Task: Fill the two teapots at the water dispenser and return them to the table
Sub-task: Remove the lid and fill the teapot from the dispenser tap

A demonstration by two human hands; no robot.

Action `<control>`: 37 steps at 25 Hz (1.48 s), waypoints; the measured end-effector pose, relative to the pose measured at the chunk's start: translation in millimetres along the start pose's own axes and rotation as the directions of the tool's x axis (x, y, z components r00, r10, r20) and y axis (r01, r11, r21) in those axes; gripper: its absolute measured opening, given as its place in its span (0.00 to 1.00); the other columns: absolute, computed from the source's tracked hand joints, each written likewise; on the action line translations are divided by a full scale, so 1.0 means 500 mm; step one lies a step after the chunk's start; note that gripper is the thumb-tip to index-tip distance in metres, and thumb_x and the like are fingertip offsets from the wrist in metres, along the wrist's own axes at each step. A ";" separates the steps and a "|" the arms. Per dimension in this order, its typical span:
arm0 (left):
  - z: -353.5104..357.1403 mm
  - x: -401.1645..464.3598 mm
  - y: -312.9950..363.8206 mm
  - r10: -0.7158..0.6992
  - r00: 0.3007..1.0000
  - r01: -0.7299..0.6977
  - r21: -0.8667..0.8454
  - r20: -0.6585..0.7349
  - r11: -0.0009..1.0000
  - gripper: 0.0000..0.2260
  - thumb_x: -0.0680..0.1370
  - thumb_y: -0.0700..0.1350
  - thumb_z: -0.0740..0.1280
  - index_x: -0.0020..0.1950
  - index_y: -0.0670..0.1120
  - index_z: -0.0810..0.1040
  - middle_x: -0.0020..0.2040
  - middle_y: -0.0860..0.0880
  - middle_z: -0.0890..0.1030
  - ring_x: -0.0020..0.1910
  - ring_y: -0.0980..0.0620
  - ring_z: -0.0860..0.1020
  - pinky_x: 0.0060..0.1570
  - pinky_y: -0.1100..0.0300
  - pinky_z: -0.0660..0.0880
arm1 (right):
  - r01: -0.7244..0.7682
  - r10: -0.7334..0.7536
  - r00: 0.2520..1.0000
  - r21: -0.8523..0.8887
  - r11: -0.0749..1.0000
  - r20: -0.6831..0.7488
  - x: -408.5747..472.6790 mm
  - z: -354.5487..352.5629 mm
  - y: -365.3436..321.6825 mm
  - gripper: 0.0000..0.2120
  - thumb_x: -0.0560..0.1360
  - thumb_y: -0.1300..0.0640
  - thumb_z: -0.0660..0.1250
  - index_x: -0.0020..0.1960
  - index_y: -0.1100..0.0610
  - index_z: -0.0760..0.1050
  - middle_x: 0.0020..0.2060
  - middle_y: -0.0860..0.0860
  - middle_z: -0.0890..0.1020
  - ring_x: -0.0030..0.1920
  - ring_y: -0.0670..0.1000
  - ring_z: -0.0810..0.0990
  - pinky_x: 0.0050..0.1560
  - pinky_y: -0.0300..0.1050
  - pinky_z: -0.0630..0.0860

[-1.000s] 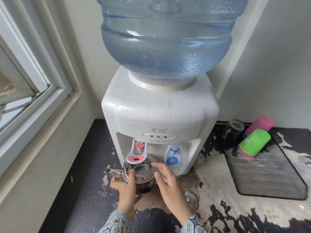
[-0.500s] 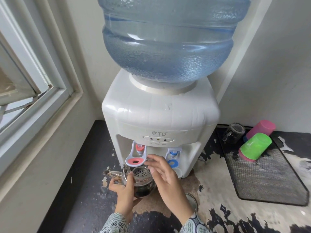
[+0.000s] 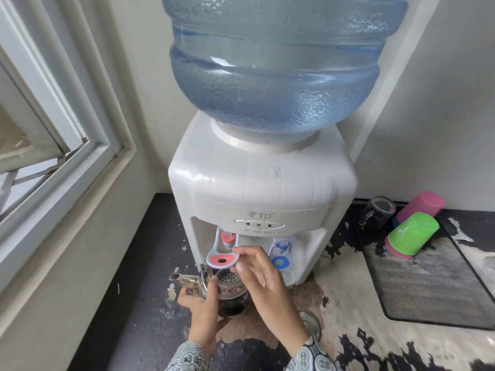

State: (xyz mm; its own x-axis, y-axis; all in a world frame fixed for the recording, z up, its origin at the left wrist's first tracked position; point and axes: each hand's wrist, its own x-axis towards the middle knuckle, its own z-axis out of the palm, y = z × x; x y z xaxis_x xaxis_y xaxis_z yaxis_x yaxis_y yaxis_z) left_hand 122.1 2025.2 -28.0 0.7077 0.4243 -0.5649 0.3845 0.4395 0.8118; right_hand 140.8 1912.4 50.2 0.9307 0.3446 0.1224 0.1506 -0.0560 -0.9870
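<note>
A glass and steel teapot (image 3: 227, 287) with a metal strainer inside stands open under the red tap lever (image 3: 222, 259) of the white water dispenser (image 3: 262, 188). My left hand (image 3: 203, 306) grips the teapot from the left, thumb on its rim; its spout points left. My right hand (image 3: 262, 279) reaches over the teapot, fingertips touching the right edge of the red lever. The teapot's round metal lid (image 3: 312, 321) lies on the counter, partly hidden behind my right wrist. Only one teapot is in view.
A blue tap lever (image 3: 280, 259) sits right of the red one. A big blue water bottle (image 3: 276, 62) tops the dispenser. At right, a black mesh mat (image 3: 434, 285) holds green, pink and dark glass cups lying down. A window frame (image 3: 67, 145) runs along the left.
My right hand has lifted from the teapot's side up to the red lever. My left hand keeps its hold on the teapot.
</note>
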 end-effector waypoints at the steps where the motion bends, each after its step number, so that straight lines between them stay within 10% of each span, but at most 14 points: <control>1: -0.001 0.001 0.000 -0.003 1.000 0.003 -0.001 -0.001 1.000 0.27 0.76 0.52 0.64 0.66 0.60 0.48 0.67 0.40 0.70 0.57 0.42 0.77 0.46 0.49 0.78 | 0.000 0.000 1.000 -0.001 1.000 -0.010 0.004 0.000 -0.003 0.07 0.77 0.54 0.62 0.54 0.50 0.73 0.50 0.45 0.81 0.52 0.44 0.80 0.55 0.38 0.75; 17: -0.006 0.002 0.000 0.009 1.000 -0.009 0.000 0.004 1.000 0.27 0.76 0.51 0.65 0.66 0.59 0.50 0.69 0.42 0.65 0.60 0.40 0.74 0.52 0.43 0.76 | -0.079 0.026 0.990 -0.402 0.912 -0.135 0.040 0.019 0.046 0.11 0.72 0.64 0.66 0.39 0.55 0.64 0.28 0.44 0.67 0.27 0.42 0.69 0.31 0.32 0.67; 25: -0.016 0.002 0.007 0.006 0.999 -0.006 0.011 0.050 1.000 0.30 0.74 0.51 0.67 0.66 0.60 0.49 0.68 0.41 0.67 0.60 0.40 0.74 0.47 0.46 0.78 | -0.151 -0.003 0.949 -0.462 0.874 -0.316 -0.022 0.025 0.121 0.08 0.74 0.57 0.65 0.49 0.56 0.67 0.44 0.47 0.71 0.47 0.48 0.72 0.47 0.29 0.68; 31: -0.038 0.008 0.008 0.000 0.994 -0.013 0.115 0.112 0.993 0.22 0.75 0.48 0.67 0.59 0.54 0.55 0.64 0.39 0.71 0.59 0.41 0.75 0.49 0.47 0.77 | -0.534 0.522 0.834 -0.020 0.845 -0.179 -0.041 0.025 0.153 0.25 0.75 0.45 0.62 0.67 0.53 0.60 0.62 0.53 0.73 0.59 0.50 0.72 0.65 0.53 0.70; 37: -0.065 -0.026 -0.037 -0.009 0.994 -0.016 0.217 0.113 0.976 0.19 0.76 0.47 0.66 0.57 0.47 0.56 0.59 0.38 0.71 0.54 0.43 0.75 0.54 0.45 0.75 | -0.520 0.514 0.834 0.027 0.854 -0.199 -0.098 0.012 0.169 0.19 0.70 0.49 0.67 0.60 0.47 0.69 0.55 0.49 0.79 0.56 0.50 0.78 0.62 0.57 0.73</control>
State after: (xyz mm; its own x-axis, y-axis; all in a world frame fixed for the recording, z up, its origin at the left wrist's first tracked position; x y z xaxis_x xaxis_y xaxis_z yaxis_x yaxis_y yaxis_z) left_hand 86.4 2037.3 -40.5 0.7669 0.3281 -0.5516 0.4925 0.2501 0.8336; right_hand 106.0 1896.7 -39.8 0.9202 0.0724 -0.3847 -0.3642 -0.2015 -0.9092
